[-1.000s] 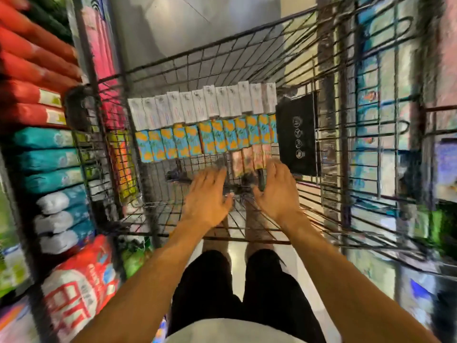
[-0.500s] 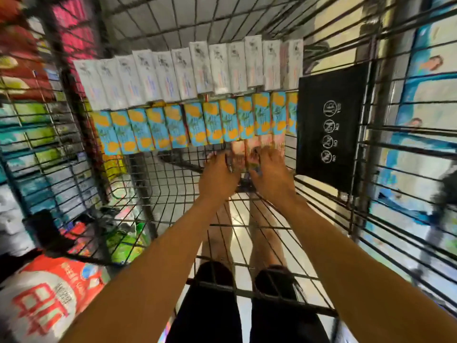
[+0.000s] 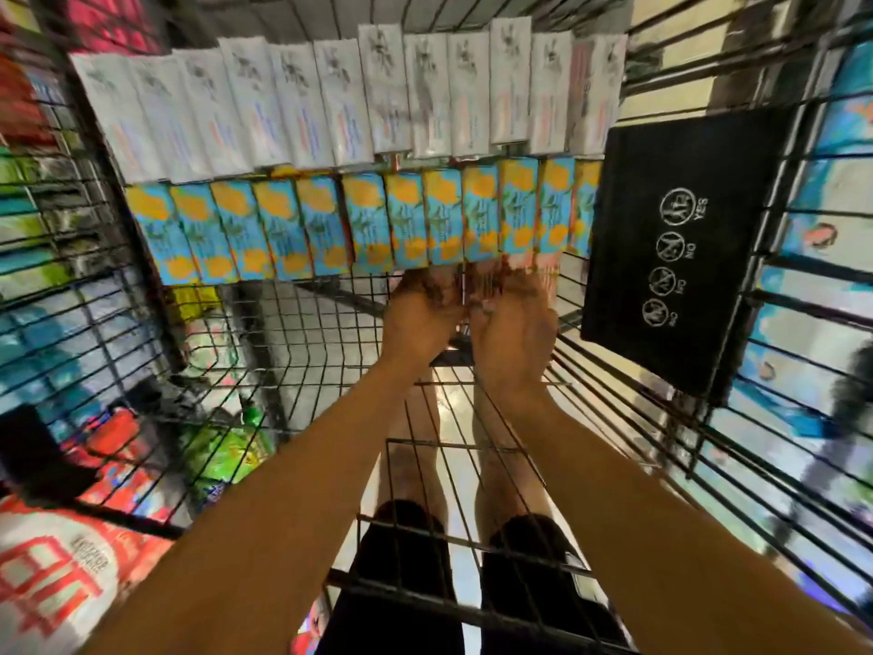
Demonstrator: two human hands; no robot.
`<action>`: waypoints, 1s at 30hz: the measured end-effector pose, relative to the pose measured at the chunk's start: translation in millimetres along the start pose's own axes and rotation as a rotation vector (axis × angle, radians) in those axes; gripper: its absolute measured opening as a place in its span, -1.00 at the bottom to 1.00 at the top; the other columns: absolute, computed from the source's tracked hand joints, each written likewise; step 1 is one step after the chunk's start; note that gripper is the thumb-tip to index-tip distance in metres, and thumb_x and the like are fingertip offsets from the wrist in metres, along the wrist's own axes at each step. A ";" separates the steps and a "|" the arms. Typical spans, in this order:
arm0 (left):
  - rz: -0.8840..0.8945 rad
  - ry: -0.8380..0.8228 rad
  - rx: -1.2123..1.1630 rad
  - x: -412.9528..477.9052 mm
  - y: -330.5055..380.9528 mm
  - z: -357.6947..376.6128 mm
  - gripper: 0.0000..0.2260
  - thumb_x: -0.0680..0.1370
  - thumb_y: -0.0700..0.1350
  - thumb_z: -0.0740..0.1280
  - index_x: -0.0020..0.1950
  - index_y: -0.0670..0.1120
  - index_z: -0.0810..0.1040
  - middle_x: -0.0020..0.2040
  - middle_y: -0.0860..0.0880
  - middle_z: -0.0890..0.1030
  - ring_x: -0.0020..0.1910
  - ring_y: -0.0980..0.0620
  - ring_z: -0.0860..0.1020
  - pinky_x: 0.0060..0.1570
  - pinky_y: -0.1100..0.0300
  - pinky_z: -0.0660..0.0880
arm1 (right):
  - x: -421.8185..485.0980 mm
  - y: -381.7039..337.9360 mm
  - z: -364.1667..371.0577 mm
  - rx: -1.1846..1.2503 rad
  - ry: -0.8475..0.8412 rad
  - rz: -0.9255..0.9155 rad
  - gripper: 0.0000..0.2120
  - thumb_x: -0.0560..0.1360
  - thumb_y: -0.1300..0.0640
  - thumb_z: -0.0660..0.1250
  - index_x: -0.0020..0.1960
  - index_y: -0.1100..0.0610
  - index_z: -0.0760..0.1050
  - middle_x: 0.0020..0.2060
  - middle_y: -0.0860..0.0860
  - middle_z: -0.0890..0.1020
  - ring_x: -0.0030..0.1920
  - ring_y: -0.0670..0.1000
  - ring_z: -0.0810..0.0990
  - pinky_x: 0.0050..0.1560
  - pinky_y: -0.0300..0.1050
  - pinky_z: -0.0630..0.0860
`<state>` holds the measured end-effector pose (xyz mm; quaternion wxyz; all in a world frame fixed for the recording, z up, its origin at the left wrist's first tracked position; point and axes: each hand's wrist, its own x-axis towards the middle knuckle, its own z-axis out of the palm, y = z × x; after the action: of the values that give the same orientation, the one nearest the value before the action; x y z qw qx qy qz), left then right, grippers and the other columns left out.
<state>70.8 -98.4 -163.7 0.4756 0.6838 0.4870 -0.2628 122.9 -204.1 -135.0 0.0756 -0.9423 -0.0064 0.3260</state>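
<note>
I am reaching into a wire shopping cart (image 3: 293,338). A few small pink-brown boxes (image 3: 493,276) stand at the cart floor in front of a row of several blue boxes with orange fruit (image 3: 363,224). Behind those stands a row of several white boxes (image 3: 330,101). My left hand (image 3: 420,323) and my right hand (image 3: 515,328) lie side by side, fingers curled round the pink-brown boxes from the near side. The fingertips are blurred.
A black placard with white symbols (image 3: 675,257) hangs on the cart's right wall. Through the left wall I see shelf goods, a red and white pack (image 3: 52,569) and a green pack (image 3: 226,446). My legs show under the cart floor.
My hands have moved forward from the near cart floor to the pink-brown boxes and closed on them. My head has leaned closer into the cart.
</note>
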 end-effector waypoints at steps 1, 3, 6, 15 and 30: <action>0.003 0.024 -0.007 -0.5 -0.4 -3.2 -0.60 0.42 0.06 0.51 0.13 -0.14 0.57 -0.04 -0.16 0.71 -0.04 -0.18 0.68 -0.03 -0.09 0.64 | 0.4 -1.6 0.7 -0.044 -0.011 0.005 -0.60 0.54 -0.01 0.41 0.29 0.18 0.54 0.18 0.15 0.61 0.17 0.19 0.60 0.18 0.17 0.56; 0.008 0.018 -0.049 -0.6 1.1 -10.4 -0.58 0.42 -0.11 0.56 0.22 -0.17 0.55 -0.03 -0.09 0.69 -0.06 -0.07 0.65 -0.04 0.19 0.62 | 2.8 -0.6 4.2 -0.091 0.002 -0.001 -0.53 0.55 -0.06 0.41 0.36 0.17 0.51 0.30 0.16 0.57 0.29 0.21 0.55 0.26 0.21 0.52; 0.003 -0.016 -0.081 3.1 -3.4 -19.3 -0.53 0.44 -0.23 0.56 0.31 -0.16 0.51 0.00 0.01 0.62 -0.08 0.11 0.55 -0.18 0.54 0.42 | 7.0 -1.4 11.2 -0.140 0.032 0.012 -0.53 0.58 -0.09 0.35 0.37 0.19 0.52 0.34 0.19 0.56 0.34 0.24 0.52 0.29 0.23 0.48; -0.049 -0.105 -0.237 -12.6 -16.4 -56.8 -0.66 0.52 -0.36 0.43 0.27 -0.24 0.51 0.04 -0.26 0.61 -0.01 -0.17 0.60 -0.02 0.17 0.54 | 12.4 -10.0 14.2 0.091 0.063 0.142 -0.53 0.44 -0.31 0.37 0.10 0.04 0.64 0.05 0.01 0.69 0.05 0.14 0.66 0.02 0.04 0.62; -0.022 -0.148 -0.486 -142.3 13.9 -176.8 -0.64 0.52 -0.09 0.49 0.23 0.02 0.42 0.14 -0.08 0.63 0.07 -0.09 0.65 0.09 -0.09 0.63 | -103.5 -24.4 -124.0 0.819 -0.381 0.118 -0.88 0.59 0.32 0.41 -0.08 0.20 0.49 -0.27 0.06 0.52 -0.31 -0.09 0.50 -0.26 -0.25 0.47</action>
<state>10.0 1.7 31.2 0.6575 0.5230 0.5071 -0.1925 118.6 -203.5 28.3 0.4209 -0.7565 0.1632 0.4732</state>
